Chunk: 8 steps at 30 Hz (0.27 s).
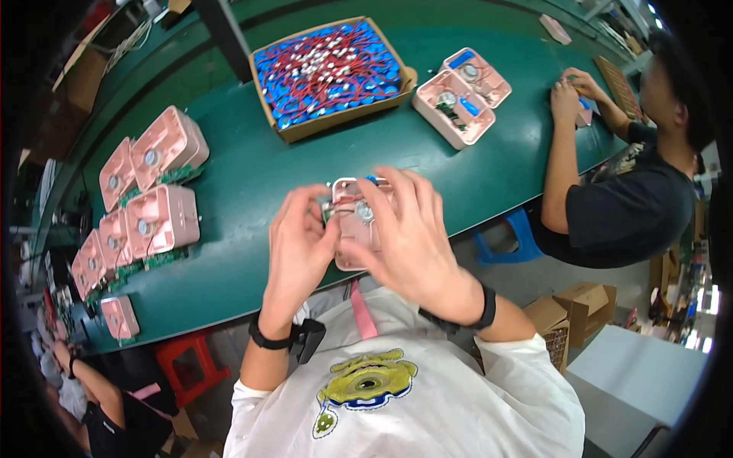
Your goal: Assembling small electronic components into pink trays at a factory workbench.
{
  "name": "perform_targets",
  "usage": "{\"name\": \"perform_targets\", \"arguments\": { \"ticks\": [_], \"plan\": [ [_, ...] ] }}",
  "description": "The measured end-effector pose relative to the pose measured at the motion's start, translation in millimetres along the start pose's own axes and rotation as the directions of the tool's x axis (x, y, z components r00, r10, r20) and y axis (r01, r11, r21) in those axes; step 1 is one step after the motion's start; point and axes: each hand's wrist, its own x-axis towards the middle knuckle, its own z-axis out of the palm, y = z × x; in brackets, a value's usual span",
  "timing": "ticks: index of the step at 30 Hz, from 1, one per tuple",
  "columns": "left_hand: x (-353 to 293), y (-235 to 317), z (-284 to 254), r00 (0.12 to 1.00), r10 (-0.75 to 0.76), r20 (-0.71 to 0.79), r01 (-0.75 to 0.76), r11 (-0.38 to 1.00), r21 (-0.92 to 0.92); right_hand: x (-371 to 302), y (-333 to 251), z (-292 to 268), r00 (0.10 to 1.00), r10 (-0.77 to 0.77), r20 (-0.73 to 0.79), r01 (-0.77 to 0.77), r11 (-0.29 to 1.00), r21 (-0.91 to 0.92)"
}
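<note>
In front of me a pink plastic housing (350, 256) lies on the green table with its inside facing up. A round metal speaker (365, 211) sits in it, and red and black wires (350, 200) run across it. My left hand (301, 240) is closed at the left edge, pinching a small green circuit board (328, 211) with wires attached. Over the right side lies my right hand (418, 240), fingers curled on the wall and thumb over the inside. A bit of a blue battery (372, 180) shows by its fingertips; the rest is hidden.
Behind stands a cardboard box (289, 133) of blue batteries with red wires. Two open pink housings (458, 137) sit right of it. Several pink housings (164, 221) with circuit boards stand at left. A co-worker (626, 183) sits at right; another person's arm (99, 382) shows lower left.
</note>
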Motion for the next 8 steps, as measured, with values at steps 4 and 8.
{"name": "perform_targets", "arguments": {
  "ticks": [4,8],
  "plan": [
    [-2,7,-10,0.974,-0.074,0.212,0.067,0.997,0.040,-34,-12,9,0.978,0.156,0.137,-0.155,0.988,-0.013],
    [-1,17,-12,0.871,0.034,0.490,-0.265,0.873,0.409,-42,-6,27,0.966,0.232,0.117,-0.224,0.971,-0.082]
  ]
}}
